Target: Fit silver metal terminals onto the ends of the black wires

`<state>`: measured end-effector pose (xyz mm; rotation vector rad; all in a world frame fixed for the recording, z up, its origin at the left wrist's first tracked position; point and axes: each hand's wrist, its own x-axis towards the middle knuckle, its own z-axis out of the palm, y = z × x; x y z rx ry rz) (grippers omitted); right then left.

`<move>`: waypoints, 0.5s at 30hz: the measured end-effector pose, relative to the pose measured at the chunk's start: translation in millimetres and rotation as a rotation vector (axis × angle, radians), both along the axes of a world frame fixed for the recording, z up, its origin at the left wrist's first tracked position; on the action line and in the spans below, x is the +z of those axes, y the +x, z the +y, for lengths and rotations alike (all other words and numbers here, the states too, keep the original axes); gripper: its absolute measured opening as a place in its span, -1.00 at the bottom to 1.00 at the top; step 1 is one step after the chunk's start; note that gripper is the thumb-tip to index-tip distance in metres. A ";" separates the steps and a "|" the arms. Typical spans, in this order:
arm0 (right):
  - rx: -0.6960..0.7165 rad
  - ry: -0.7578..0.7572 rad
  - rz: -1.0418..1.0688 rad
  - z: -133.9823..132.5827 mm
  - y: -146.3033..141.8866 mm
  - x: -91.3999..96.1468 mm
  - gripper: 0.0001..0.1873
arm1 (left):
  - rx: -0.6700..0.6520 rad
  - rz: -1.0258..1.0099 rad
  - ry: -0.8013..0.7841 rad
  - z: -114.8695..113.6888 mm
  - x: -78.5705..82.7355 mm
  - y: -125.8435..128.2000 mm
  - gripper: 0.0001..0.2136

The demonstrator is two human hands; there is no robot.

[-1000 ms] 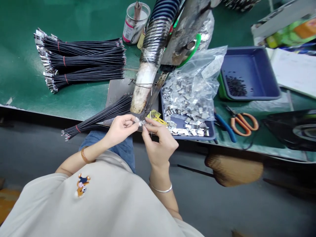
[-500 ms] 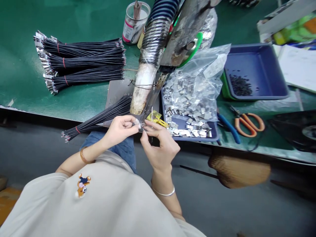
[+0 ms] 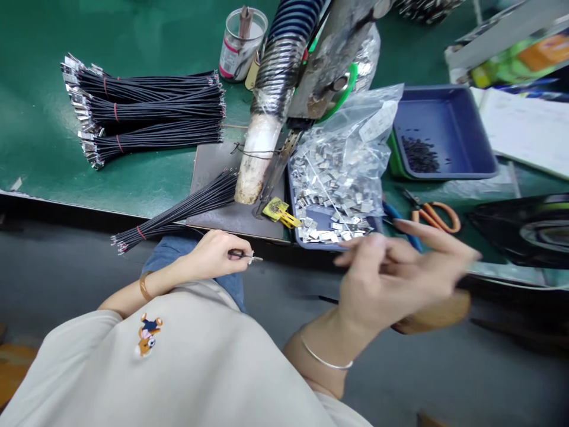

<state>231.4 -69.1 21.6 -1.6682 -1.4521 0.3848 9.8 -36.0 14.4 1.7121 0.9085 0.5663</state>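
My left hand [image 3: 216,256] is closed on a thin black wire [image 3: 246,256] with a small metal terminal at its tip, held just below the bench edge. My right hand [image 3: 393,279] is open, fingers spread and blurred by motion, at the front of the blue tray of metal terminals [image 3: 331,222]. A loose bundle of black wires [image 3: 178,210] lies on the dark plate left of the machine nozzle [image 3: 260,157].
Tied bundles of finished black wires [image 3: 146,115] lie on the green mat at the back left. A clear bag of terminals [image 3: 347,154], a second blue tray [image 3: 444,133], orange-handled scissors [image 3: 433,213], blue pliers [image 3: 402,222] and a jar [image 3: 240,44] surround the machine.
My right hand has left the wire tip and swung right toward the terminal tray, fingers opening. My left hand has dropped slightly lower, still pinching the wire.
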 end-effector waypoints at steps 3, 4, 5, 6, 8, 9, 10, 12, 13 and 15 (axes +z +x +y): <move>0.005 -0.027 -0.091 11.4 8.5 -7.5 -0.70 | 0.061 -0.064 0.048 -1.8 -6.7 -1.8 -0.90; 0.006 -0.039 -0.123 15.4 12.3 -11.4 -0.70 | 0.099 -0.090 0.059 -1.6 -8.6 -2.3 -0.89; 0.006 -0.052 -0.160 19.4 16.4 -15.7 -0.71 | 0.138 -0.116 0.071 -0.6 -10.3 -2.9 -0.88; 0.006 -0.065 -0.201 23.5 20.6 -20.1 -0.71 | 0.178 -0.135 0.094 1.2 -11.7 -3.4 -0.87; 0.010 -0.087 -0.293 31.8 28.0 -28.5 -0.72 | 0.273 -0.118 0.219 7.7 -13.4 -4.5 -0.85; 0.016 -0.095 -0.333 36.0 30.8 -32.0 -0.74 | 0.318 -0.062 0.322 12.3 -13.8 -5.0 -0.83; 0.020 -0.101 -0.367 40.0 32.8 -34.9 -0.76 | 0.355 0.029 0.442 17.5 -14.1 -5.4 -0.81; 0.017 -0.110 -0.418 47.2 35.6 -38.7 -0.80 | 0.366 0.281 0.632 28.3 -14.8 -5.8 -0.78; 0.009 -0.113 -0.439 50.3 36.8 -39.7 -0.81 | 0.343 0.408 0.678 33.1 -15.5 -5.9 -0.77; -0.004 -0.120 -0.468 55.1 39.7 -40.0 -0.81 | 0.287 0.577 0.716 39.6 -18.2 -6.3 -0.75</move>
